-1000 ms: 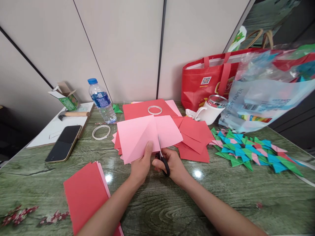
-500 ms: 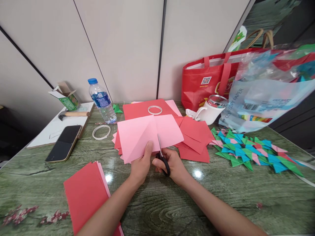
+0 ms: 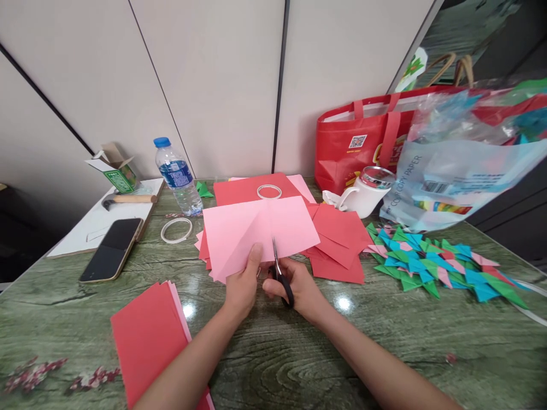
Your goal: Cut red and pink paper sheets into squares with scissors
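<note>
Scissors [image 3: 280, 276] have nudged slightly left, right hand [image 3: 299, 285] wrapped round their handles, left hand [image 3: 241, 285] pinching the pink sheet [image 3: 239, 230] above the red sheets [image 3: 337, 239]; blades so near that thumb could nick it if the sheet slips.

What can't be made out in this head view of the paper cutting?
Head view:
Scissors: handle loops mostly hidden inside the right hand.
Pink sheet: near edge partly hidden by the left hand.
Red tote bag: contents hidden by its wall and the plastic bag.
Red paper stack: cut off by the bottom edge.
</note>
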Demonstrator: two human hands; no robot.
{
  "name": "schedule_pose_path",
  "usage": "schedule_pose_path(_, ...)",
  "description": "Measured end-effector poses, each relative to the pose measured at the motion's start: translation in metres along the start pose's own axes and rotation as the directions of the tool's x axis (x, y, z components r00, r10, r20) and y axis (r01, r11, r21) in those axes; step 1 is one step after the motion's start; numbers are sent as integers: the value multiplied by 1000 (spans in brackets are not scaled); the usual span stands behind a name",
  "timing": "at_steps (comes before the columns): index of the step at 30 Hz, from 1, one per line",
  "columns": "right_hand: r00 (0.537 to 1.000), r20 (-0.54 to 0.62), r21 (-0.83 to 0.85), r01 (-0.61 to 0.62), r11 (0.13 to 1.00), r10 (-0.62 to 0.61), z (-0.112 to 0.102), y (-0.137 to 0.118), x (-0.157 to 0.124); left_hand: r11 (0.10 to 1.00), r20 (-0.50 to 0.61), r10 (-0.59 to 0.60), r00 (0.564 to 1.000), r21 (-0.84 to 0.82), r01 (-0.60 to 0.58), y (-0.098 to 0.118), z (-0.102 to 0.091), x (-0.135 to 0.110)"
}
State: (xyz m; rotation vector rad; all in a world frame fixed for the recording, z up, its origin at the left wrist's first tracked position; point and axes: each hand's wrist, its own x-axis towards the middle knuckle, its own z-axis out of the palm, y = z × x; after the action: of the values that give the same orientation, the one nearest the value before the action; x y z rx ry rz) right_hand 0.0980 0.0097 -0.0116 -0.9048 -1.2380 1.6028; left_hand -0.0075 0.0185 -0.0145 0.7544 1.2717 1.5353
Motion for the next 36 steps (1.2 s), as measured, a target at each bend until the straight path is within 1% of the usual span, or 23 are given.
schedule_pose_path(3,999,31,-19,27,999,-27,-1,1,1,995,46,27,999,-94,-23,7,1,6)
schedule_pose_path(6,1000,-11,30,15,999,-14,-2,4,2,983,129,64,990,-177,-41,13,1,12)
schedule_pose_path(8,997,-67,86,34,996,-28,-2,7,2,978,152,85,985,-203,-53,16,1,16)
schedule_pose_path(10,986,-151,161,96,982,-71,-2,7,3,972,116,115,987,-220,-87,18,0,19)
schedule_pose_path(12,961,-261,260,164,952,-94,-3,6,5,961,86,141,986,-253,-115,19,0,22)
schedule_pose_path(14,936,-347,369,196,908,-62,-8,5,8,952,92,145,985,-284,-114,18,-1,24)
schedule_pose_path(15,929,-368,418,196,887,-32,-11,4,10,955,103,132,986,-281,-99,18,-2,24)
schedule_pose_path(17,920,-390,489,179,854,31,-19,5,14,974,138,77,987,-224,-45,15,-5,26)
schedule_pose_path(19,882,-459,528,176,831,104,-28,7,18,988,178,31,984,-153,-3,12,-7,28)
schedule_pose_path(20,859,-494,539,181,822,135,-31,8,19,990,195,26,981,-144,2,11,-7,28)
schedule_pose_path(22,821,-548,543,206,814,158,-35,11,21,981,225,47,973,-195,-3,10,-7,29)
schedule_pose_path(24,789,-600,514,256,819,130,-36,13,21,962,270,60,961,-274,17,13,-5,30)
schedule_pose_path(26,748,-658,464,313,829,86,-35,12,20,945,333,43,942,-319,70,17,-4,30)
schedule_pose_path(28,698,-714,416,361,835,55,-36,11,20,933,383,32,923,-343,110,21,-4,30)
schedule_pose_path(30,646,-762,384,400,832,41,-39,10,21,924,407,32,913,-360,128,24,-5,31)
schedule_pose_path(32,604,-796,373,433,821,43,-44,8,23,925,430,21,903,-351,145,25,-6,32)
schedule_pose_path(34,587,-807,392,450,802,66,-49,8,24,937,449,-5,894,-310,161,24,-7,32)
schedule_pose_path(36,593,-799,431,447,784,101,-53,8,25,951,458,-40,888,-256,175,24,-7,31)
